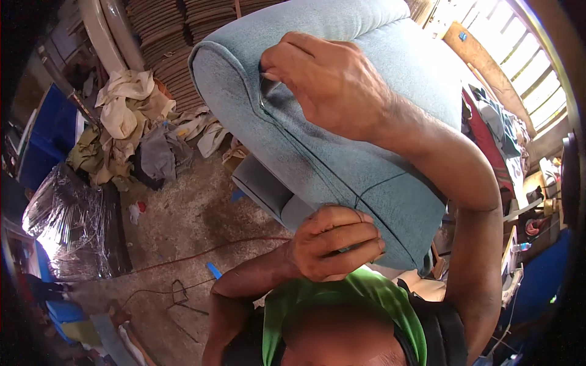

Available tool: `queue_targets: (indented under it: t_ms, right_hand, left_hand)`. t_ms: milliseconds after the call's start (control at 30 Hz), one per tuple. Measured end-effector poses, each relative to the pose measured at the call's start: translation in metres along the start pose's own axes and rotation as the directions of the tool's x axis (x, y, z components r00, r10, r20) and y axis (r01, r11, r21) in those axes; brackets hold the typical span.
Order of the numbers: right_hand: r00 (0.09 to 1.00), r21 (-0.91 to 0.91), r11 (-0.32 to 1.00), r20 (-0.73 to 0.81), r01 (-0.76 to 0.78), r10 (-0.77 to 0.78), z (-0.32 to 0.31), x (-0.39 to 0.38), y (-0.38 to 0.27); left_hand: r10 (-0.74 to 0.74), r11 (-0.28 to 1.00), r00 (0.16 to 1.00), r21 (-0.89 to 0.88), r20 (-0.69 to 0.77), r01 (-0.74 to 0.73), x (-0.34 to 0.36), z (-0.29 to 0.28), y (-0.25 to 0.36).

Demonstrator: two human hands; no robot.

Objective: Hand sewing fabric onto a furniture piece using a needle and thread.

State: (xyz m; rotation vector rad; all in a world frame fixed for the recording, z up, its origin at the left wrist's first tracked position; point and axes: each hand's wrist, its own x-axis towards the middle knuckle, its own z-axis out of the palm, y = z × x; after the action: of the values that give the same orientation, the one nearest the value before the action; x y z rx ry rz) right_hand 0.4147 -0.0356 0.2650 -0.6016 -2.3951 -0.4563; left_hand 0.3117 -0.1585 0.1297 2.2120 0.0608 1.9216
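A blue-grey upholstered armrest (397,213) spans the middle, with a dark seam and piping running down its front panel. At its upper left end my right hand (332,82) is closed in a pinch on what looks like a thin curved needle (263,97), whose shaft meets the fabric beside the piping. Lower down, my left hand (339,241) presses against the front panel with its fingers curled. Whatever lies inside those fingers is hidden. A dark thread (381,183) loops over the fabric just above the left hand.
Crumpled fabric scraps (131,116) are heaped at the left near a dark plastic-wrapped bundle (79,226). A red cord (201,250) crosses the concrete floor (177,213). Stacked brown sheets (162,36) stand behind, and a barred window (531,67) is at the upper right.
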Motion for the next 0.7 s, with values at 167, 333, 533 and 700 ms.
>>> queue_targets:
  t_ms: [167, 333, 533, 700]
  right_hand:
    - [0.999, 0.081, 0.996, 0.021, 0.045, -0.047, 0.001, 0.009, 0.010]
    - [0.988, 0.074, 0.993, 0.118, 0.092, -0.100, -0.001, 0.014, 0.019]
    - [0.982, 0.042, 0.985, 0.079, 0.166, -0.169, -0.001, 0.016, 0.019]
    - [0.983, 0.084, 0.992, 0.148, 0.096, -0.108, -0.001, 0.018, 0.010]
  left_hand:
    - [-0.008, 1.000, 1.000, 0.002, 0.009, 0.008, 0.002, -0.001, 0.000]
    - [-0.044, 0.999, 0.998, 0.003, 0.041, 0.044, 0.004, -0.004, 0.002]
    - [-0.047, 0.999, 0.998, -0.015, 0.047, 0.048, 0.004, -0.006, 0.002]
    - [-0.047, 0.999, 0.998, -0.012, 0.034, 0.047, 0.012, -0.018, 0.009]
